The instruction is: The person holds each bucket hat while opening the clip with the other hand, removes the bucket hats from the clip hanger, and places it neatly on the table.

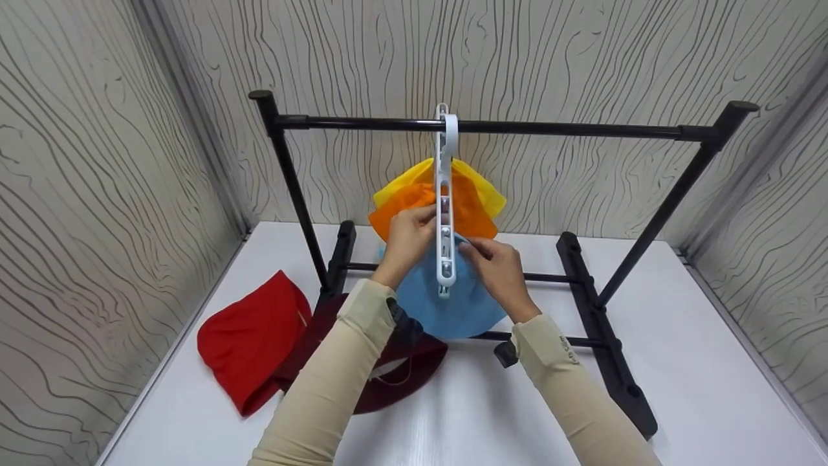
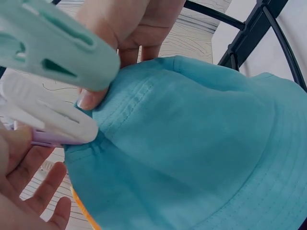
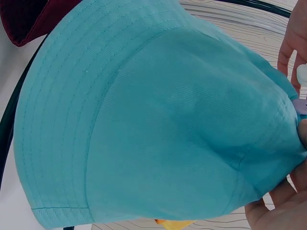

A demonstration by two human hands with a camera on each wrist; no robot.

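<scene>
From where I stand, a person's two hands meet around a white clip hanger near the middle of the frame, hooked over the rail of a black garment rack. The right hand pinches the gathered crown of a light-blue bucket hat, which sits just below centre, brim downward. The left hand has thumb and finger on a purple clip at that same crown, its other fingers loosely spread; a white clip and a mint-green clip stand close by. Behind, at upper centre, I see an orange hat and, past it, a yellow hat. A red hat lies on the white table at lower left, next to a maroon hat partly hidden by the left sleeve.
</scene>
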